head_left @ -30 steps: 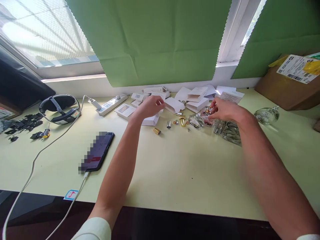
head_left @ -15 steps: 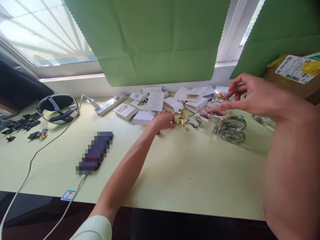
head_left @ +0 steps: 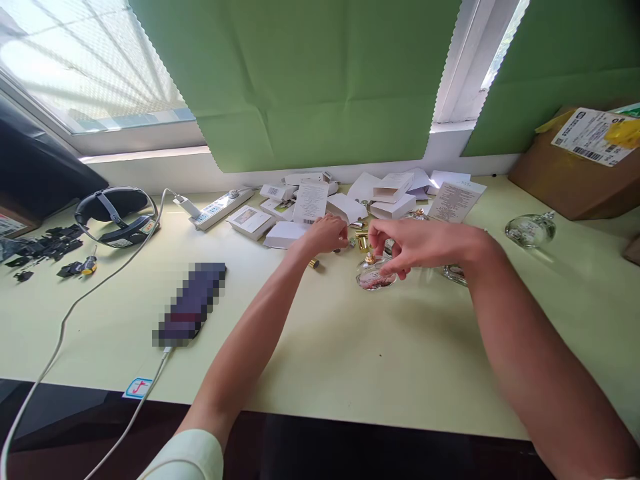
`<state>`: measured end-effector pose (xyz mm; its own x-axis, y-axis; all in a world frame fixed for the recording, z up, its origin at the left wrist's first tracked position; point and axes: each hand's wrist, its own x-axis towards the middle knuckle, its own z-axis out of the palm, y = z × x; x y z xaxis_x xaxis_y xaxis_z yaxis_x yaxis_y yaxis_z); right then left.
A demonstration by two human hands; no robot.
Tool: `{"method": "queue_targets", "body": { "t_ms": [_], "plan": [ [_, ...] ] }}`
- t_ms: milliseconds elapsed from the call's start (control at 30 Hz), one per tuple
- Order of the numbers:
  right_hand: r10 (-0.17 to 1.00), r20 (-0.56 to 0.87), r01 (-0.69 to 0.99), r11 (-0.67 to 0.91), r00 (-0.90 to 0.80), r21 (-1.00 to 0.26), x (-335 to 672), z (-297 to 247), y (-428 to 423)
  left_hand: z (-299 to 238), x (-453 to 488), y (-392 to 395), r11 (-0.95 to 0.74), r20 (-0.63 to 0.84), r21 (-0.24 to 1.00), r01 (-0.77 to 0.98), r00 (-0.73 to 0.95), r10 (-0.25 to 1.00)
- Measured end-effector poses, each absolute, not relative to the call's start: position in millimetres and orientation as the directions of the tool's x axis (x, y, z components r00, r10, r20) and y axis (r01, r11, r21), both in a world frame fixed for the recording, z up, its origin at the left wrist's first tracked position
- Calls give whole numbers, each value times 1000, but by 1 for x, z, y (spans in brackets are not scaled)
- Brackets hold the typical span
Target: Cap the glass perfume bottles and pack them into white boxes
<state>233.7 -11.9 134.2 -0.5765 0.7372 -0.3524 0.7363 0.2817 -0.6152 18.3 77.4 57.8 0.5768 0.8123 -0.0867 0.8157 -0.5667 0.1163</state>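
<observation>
My right hand grips a clear glass perfume bottle with a gold neck, thumb and fingers closed round its right side, low over the table. Just left of it, my left hand is closed with curled fingertips near small gold parts; whatever it pinches is too small to name. A gold piece lies between the two hands. A short gold cylinder rests below my left hand. Another glass bottle shows partly from behind my right wrist, which hides the others there.
White cartons and opened boxes spread along the window side. A separate bottle lies at right, near a brown box. To the left are a phone, power strip, headset and screwdriver.
My right hand has carried the perfume bottle left and nearer to me, beside my left hand. My left hand has shifted only slightly. The printed card and the right-hand bottle are now uncovered.
</observation>
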Motion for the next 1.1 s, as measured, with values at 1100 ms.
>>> {"method": "queue_targets", "body": {
  "t_ms": [1100],
  "plan": [
    [861, -265, 834, 274, -435, -479, 261, 146, -11, 131, 18, 34, -673, -78, 519, 527, 814, 576]
  ]
}}
